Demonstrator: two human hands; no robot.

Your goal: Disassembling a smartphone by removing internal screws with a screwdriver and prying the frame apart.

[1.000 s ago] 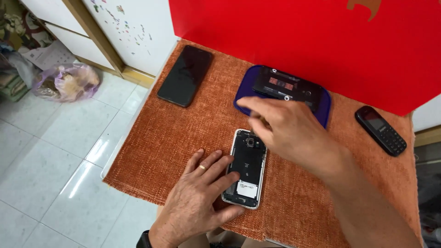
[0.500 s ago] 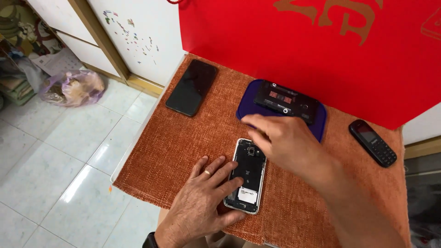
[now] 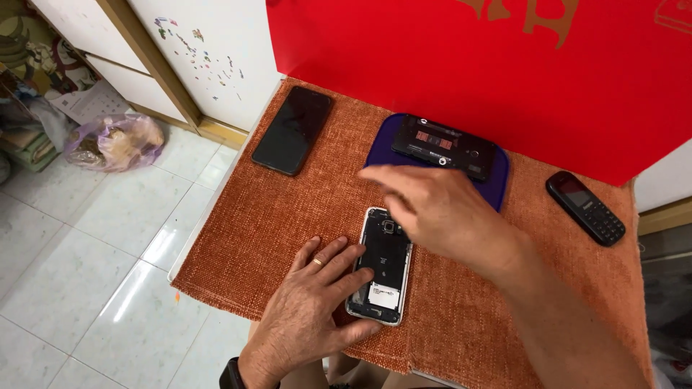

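Note:
An opened smartphone [image 3: 382, 266] with its back cover off lies on the orange cloth [image 3: 288, 216], its black insides and a white label showing. My left hand [image 3: 313, 306] rests flat beside it, fingers over its left edge and thumb against its lower end. My right hand [image 3: 443, 212] hovers over the phone's top end, fingers curled downward; whether they pinch anything I cannot tell. Behind it a dark blue phone cover [image 3: 497, 187] lies with a black phone back [image 3: 443, 148] on top.
A black smartphone [image 3: 292, 130] lies screen-up at the cloth's far left. A small black keypad phone [image 3: 585, 207] sits at the far right. A red board [image 3: 468, 65] stands behind. White floor tiles and a plastic bag [image 3: 115, 140] lie to the left.
My right hand has shifted slightly right and up off the opened phone's top, uncovering more of it. My left hand stays put on the phone's left edge.

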